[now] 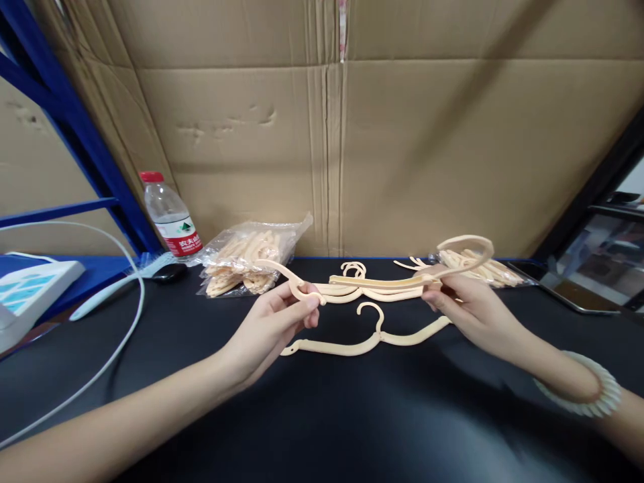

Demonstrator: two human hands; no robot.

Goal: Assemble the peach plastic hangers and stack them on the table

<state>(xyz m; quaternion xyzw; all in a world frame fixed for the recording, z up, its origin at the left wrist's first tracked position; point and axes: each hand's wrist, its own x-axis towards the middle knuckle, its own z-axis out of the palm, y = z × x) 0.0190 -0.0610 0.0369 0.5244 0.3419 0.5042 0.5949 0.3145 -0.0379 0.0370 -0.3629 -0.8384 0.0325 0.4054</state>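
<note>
My left hand [274, 322] pinches a beige curved piece, a hanger hook [282, 270], between thumb and fingers. In my right hand [470, 308] are beige hanger arms [377, 283]; one points left toward my other hand, and a curved part [470, 240] bends up to the right. The pieces in the two hands look apart. Below them on the black tabletop lies an assembled beige clothes hanger [342, 349], its hook turned away from me. Just behind the held pieces, more assembled hangers [338, 297] lie stacked, partly hidden.
A clear bag of hanger parts [246, 258] lies at the back left, and loose parts [483, 268] at the back right. A water bottle [171, 218] stands by the blue frame [75, 121]. A white cable [138, 315] loops at left. Cardboard [241, 134] walls the back.
</note>
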